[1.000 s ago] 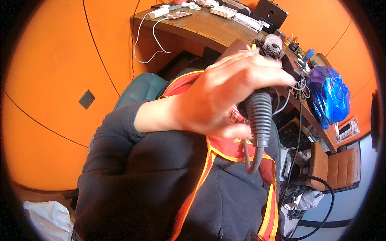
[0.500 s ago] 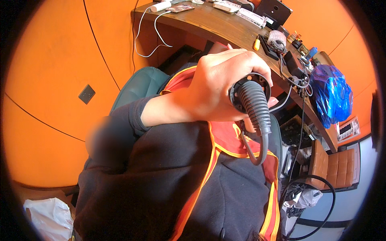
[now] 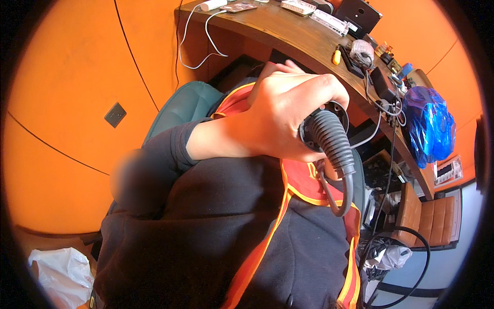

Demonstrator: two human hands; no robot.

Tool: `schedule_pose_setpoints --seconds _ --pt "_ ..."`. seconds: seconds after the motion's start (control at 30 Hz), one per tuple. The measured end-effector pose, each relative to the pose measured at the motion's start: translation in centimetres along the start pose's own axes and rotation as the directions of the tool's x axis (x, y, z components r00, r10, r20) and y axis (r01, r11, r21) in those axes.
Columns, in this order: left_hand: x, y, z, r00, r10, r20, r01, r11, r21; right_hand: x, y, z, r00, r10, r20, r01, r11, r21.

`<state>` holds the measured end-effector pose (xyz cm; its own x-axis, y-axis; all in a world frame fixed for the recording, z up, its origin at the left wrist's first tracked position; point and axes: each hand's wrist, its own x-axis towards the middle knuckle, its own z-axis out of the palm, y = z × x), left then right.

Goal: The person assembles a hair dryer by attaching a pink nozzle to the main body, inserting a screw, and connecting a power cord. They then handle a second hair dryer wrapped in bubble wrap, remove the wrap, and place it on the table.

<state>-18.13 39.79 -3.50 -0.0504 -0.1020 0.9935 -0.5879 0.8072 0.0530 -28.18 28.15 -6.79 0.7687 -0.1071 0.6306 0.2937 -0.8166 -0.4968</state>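
Note:
My left hand point(image 3: 288, 113) is raised in front of my chest, fingers wrapped around a black round tool body point(image 3: 329, 110). A grey ribbed cable boot point(image 3: 332, 139) comes out of the tool on the right of the hand and curves down. A thin dark cable point(image 3: 348, 195) hangs from the boot in a hook shape over my dark sweater and red-orange vest point(image 3: 303, 180). My right hand is out of sight.
A curved wooden desk point(image 3: 288, 38) runs along the top right with small devices, a white cable point(image 3: 206, 36) and a blue plastic bag point(image 3: 427, 123). A teal chair point(image 3: 180, 108) is behind my arm. Orange wall with a socket point(image 3: 115, 114); a white bag point(image 3: 56, 268) lies lower left.
My left hand has closed more tightly around the tool and turned it, so the ribbed boot now sticks out lower right of the fist. The view has shifted slightly.

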Motion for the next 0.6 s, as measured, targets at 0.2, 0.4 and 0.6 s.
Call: schedule_pose_setpoints --seconds 0.2,0.4,0.6 --pt "0.0 0.2 -0.1 1.000 -0.022 0.007 0.022 1.000 -0.013 -0.6 1.9 -1.0 0.877 0.399 -0.269 -0.340 0.909 0.241" --pt "-0.1 0.2 0.0 0.998 -0.046 0.040 0.047 0.998 -0.033 -1.5 4.7 0.2 0.787 0.609 0.097 -0.514 0.561 0.648" --pt "0.0 0.3 0.0 0.997 -0.039 0.065 0.042 0.998 -0.043 -2.0 4.5 0.2 0.884 0.440 0.157 -0.401 0.542 0.738"
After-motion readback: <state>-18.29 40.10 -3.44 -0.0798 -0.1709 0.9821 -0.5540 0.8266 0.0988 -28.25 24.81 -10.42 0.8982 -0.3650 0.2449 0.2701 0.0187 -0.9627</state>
